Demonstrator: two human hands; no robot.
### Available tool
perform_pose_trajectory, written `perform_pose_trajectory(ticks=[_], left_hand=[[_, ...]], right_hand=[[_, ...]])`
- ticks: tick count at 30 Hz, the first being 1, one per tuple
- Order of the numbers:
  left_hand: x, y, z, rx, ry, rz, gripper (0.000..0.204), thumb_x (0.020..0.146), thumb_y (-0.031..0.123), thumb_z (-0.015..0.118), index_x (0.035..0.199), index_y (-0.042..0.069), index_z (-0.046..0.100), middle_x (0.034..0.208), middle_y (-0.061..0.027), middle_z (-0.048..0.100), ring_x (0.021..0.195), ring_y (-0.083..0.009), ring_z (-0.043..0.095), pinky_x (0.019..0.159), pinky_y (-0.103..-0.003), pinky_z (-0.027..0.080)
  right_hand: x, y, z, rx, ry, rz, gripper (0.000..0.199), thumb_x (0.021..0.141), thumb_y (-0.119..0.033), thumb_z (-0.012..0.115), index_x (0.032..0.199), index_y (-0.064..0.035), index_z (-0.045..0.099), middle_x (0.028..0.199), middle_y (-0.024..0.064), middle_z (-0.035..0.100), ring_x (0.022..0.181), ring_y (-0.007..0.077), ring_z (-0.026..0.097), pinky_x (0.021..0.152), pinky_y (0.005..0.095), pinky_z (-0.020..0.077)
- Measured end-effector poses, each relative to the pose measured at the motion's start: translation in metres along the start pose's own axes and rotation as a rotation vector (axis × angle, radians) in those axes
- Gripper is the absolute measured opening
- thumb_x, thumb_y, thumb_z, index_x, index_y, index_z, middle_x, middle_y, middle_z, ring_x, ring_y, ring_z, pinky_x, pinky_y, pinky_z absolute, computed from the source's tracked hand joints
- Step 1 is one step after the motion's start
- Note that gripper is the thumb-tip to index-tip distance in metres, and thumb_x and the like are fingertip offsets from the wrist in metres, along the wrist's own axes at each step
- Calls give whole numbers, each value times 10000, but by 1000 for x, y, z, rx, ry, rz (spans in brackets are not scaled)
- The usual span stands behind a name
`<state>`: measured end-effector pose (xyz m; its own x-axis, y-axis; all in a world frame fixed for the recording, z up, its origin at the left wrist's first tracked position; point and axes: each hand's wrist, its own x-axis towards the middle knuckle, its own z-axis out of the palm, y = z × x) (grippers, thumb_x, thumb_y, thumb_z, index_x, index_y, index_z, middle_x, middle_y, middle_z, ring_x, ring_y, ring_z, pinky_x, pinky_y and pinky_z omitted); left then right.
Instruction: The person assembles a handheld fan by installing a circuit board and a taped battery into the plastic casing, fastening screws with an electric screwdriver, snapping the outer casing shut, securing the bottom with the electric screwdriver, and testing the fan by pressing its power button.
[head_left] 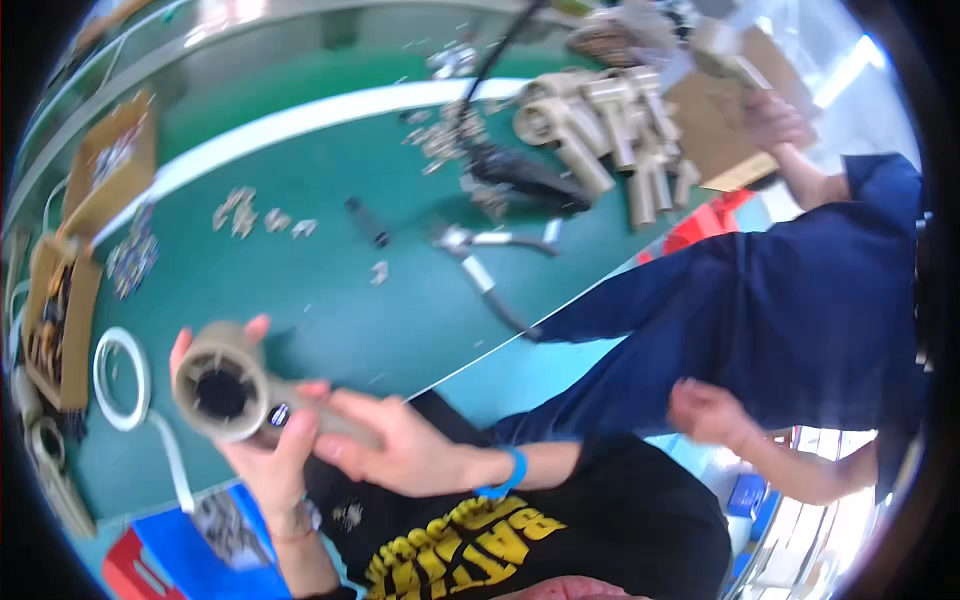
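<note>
A beige hair dryer housing (225,385), a round barrel with a handle, is held between my two hands above the near left of the table. Its open round end faces up towards me, dark inside. My left hand (275,465) wraps round the barrel from below, fingertips showing over its far side. My right hand (390,440), with a blue band at the wrist, is closed round the handle. A small dark round piece with a light mark (279,414) sits where barrel and handle meet, beside my left thumb.
Pliers (475,265), a black tube-like piece (367,221) and small metal parts (240,210) lie on the green table (330,300). Similar housings (600,125) are piled at the back. Parts boxes (60,320) and a white tape roll (120,380) stand left. A navy-clothed co-worker (800,310) is close on the right.
</note>
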<state>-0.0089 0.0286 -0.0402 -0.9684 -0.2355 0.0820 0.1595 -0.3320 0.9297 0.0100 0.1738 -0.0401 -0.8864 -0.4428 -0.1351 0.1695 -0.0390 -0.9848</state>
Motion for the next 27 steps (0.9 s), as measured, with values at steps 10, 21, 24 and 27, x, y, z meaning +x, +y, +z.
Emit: perform_pose_trajectory(ticks=[10,21,24,27], left_hand=[[6,-1,-9,-187,-347,-271,645,966,430,586,1352,-47,389,850,-167,675,1018,-382,684,906,-480,537],[13,-1,-18,-488,-340,-325,341,1018,154,517,1299,-12,419,733,-58,490,514,-141,543,474,-306,504],[15,-2,-20,-526,-396,-340,433,982,99,545,1368,-14,385,835,-72,532,562,-139,571,509,-296,505],[17,-5,-27,-618,-423,-349,493,972,96,543,1414,-8,350,871,-87,549,590,-146,586,531,-294,512]], right_hand=[[22,6,-11,-483,130,-548,345,1031,-239,494,1187,53,592,812,88,666,559,109,582,513,236,455],[49,-27,-97,-1188,378,-403,137,869,18,667,1001,-14,682,919,106,648,697,206,617,610,289,470],[48,-31,-96,-1111,377,-364,87,912,-4,625,993,-5,656,935,82,657,725,158,617,609,277,464],[36,-52,-102,-590,520,-328,132,977,-89,565,1060,-4,623,994,69,654,809,127,605,673,250,471]])
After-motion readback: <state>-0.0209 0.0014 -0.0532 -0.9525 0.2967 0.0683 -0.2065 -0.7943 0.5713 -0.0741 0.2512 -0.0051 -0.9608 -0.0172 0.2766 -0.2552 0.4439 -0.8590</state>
